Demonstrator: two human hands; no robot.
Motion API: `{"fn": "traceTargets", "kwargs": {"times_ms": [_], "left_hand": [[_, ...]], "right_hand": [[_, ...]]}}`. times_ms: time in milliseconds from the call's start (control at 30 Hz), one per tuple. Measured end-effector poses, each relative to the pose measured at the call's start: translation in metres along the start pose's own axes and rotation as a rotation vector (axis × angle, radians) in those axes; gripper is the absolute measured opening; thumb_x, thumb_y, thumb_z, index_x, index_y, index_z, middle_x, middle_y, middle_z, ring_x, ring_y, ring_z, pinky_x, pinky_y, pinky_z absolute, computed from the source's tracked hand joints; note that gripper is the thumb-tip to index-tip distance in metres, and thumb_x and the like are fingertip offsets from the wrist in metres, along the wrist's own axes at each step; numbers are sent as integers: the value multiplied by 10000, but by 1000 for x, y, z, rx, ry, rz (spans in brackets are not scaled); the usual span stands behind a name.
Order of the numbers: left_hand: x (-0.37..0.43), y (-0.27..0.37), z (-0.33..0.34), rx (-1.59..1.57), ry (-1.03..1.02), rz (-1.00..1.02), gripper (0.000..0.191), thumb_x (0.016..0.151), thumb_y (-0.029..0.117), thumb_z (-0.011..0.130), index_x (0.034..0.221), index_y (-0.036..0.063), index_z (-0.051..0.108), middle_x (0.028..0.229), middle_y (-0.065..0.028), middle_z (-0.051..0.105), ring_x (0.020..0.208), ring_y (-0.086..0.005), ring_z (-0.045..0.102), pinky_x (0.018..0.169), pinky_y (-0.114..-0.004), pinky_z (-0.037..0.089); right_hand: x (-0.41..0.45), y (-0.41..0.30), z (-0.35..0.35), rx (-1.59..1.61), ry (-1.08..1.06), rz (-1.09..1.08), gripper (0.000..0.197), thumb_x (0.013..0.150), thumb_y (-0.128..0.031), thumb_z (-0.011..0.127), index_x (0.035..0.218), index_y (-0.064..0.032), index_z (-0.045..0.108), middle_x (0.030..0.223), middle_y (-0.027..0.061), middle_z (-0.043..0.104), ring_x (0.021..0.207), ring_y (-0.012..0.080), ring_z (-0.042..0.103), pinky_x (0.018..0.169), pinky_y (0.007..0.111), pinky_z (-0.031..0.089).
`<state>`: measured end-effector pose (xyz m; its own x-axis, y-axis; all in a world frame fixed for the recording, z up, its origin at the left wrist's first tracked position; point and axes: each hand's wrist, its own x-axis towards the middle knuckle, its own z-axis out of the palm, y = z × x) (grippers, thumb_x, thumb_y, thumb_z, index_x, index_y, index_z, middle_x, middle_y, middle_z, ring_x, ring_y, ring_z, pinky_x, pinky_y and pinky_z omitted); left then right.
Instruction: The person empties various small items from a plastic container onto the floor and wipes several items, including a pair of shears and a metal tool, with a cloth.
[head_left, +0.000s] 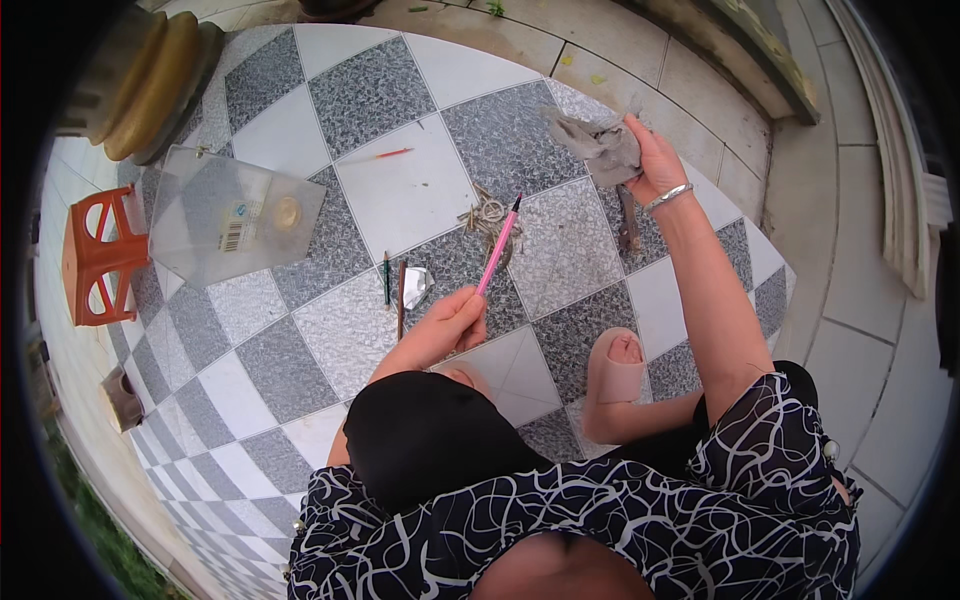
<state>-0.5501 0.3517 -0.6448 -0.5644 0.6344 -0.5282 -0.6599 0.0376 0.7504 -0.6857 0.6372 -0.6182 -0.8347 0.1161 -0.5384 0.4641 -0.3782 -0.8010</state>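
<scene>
My left hand (456, 318) grips the lower end of a pink pen (498, 251), whose dark tip points up and away from me. My right hand (657, 161) holds a crumpled grey cloth (609, 152) out to the far right. Under the pen lies a small heap of debris (510, 234) with a pale ring-shaped piece (491, 211). Left of the pen are a dark green pencil (386, 279), a brown stick (401, 289) and a piece of silver foil (416, 286). A rusty metal tool (627, 219) rests beside my right wrist.
On the checkered tile floor (405, 202) lies a red pencil-like stick (394, 153). A translucent plastic bin (191, 232) with a label stands left, beside an orange plastic stool (105, 255). A column base (161, 82) is at upper left. My slippered foot (616, 367) is close by.
</scene>
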Motion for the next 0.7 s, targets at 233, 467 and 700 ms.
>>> {"fn": "traceTargets", "kwargs": {"times_ms": [233, 467, 700], "left_hand": [[9, 22, -17, 68, -16, 110, 258, 899, 297, 292, 834, 92, 433, 659, 12, 482, 530, -47, 393, 466, -173, 308], [27, 76, -16, 203, -206, -29, 321, 904, 305, 251, 979, 59, 441, 769, -44, 555, 609, -81, 495, 521, -192, 377], [55, 95, 19, 327, -321, -239, 331, 898, 332, 257, 980, 62, 429, 825, -64, 575, 695, -106, 536, 576, -219, 421]], "right_hand": [[-22, -58, -40, -918, -475, 274, 405, 734, -332, 602, 998, -50, 479, 871, 37, 558, 757, 113, 535, 624, 264, 455], [-73, -7, -62, -1111, -826, 239, 508, 708, -368, 621, 1035, -17, 452, 846, 63, 548, 777, 135, 511, 681, 264, 429], [-69, 40, -47, -217, -625, 306, 456, 752, -288, 598, 1054, 19, 448, 899, 67, 551, 789, 122, 520, 683, 255, 435]]}}
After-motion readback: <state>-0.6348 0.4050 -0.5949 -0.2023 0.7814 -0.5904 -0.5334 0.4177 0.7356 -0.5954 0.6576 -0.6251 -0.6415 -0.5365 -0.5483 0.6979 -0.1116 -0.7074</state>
